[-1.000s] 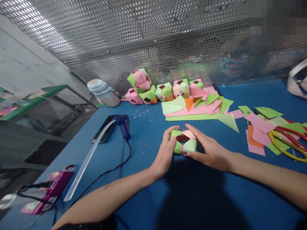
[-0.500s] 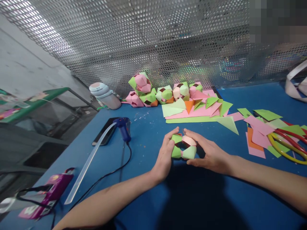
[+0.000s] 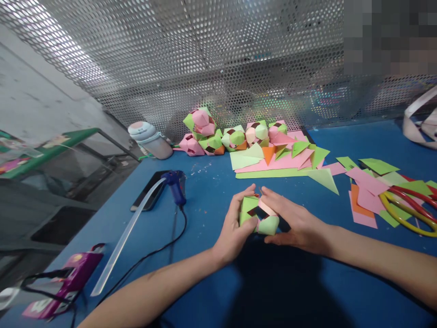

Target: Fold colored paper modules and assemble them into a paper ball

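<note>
Between my two hands, just above the blue table [image 3: 201,246], is a folded paper ball [image 3: 268,225] in green, pale green and pink, with dark openings in its faces. My left hand [image 3: 235,228] grips its left side, the thumb pressed across the lower front and the fingers behind. My right hand [image 3: 293,221] holds the right side, fingers over the top and thumb below. Parts of the ball are hidden by the fingers. Similar paper balls [image 3: 257,134] stand in a row at the back, one stacked on top of others.
Cut paper pieces [image 3: 283,161] lie behind my hands, with more paper scraps [image 3: 367,182] and yellow- and red-handled scissors [image 3: 403,218] to the right. On the left are a blue glue gun [image 3: 176,189] with a glue stick, a phone [image 3: 150,193], a bottle [image 3: 152,141] and a purple power strip [image 3: 68,284].
The paper ball has turned slightly in my hands. My left thumb has moved down and across its front. The view has shifted a little.
</note>
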`<state>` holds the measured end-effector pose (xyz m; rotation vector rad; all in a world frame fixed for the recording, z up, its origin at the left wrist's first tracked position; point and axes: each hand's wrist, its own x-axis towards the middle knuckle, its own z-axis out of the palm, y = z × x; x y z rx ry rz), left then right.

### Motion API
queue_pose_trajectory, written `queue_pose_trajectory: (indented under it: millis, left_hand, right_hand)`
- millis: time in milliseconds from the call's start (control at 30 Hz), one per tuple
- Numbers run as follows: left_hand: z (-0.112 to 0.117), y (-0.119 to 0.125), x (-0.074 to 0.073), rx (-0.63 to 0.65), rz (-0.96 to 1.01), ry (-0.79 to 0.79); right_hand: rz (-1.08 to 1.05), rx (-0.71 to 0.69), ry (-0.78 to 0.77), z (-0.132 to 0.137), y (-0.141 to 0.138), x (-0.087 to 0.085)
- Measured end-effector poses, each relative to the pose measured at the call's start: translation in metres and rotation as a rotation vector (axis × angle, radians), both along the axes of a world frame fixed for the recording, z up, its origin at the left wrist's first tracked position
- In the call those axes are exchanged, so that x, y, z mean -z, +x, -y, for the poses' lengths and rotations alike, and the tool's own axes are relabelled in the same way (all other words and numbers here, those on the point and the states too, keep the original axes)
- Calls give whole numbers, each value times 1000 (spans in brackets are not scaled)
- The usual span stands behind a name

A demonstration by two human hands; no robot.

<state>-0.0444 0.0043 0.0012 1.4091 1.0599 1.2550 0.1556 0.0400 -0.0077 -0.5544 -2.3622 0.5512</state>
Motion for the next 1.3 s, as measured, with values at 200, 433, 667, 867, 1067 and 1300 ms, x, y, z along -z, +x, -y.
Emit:
queue_pose_trajectory:
  millis: [200, 433, 667, 867, 1067, 1300]
  left_hand:
    - [2, 3, -8, -65, -24, -54]
    - [2, 5, -9, -96, -42, -85]
    - [3, 3, -6, -14, 85, -43]
    - [1, -4, -6, 1, 75, 70]
    - [-4, -10, 1, 155, 67, 162]
    - [-12, -11, 3, 215, -104, 39]
  right_hand:
    - [10, 9, 36, 1, -2, 0]
    - [26, 37, 131, 1, -2, -2]
    - [43, 36, 143, 2, -1, -6]
    - [-31, -56, 86, 3, 1, -6]
    - [-79, 49, -89, -5, 7, 8]
    - [-39, 19, -79, -12, 10, 19]
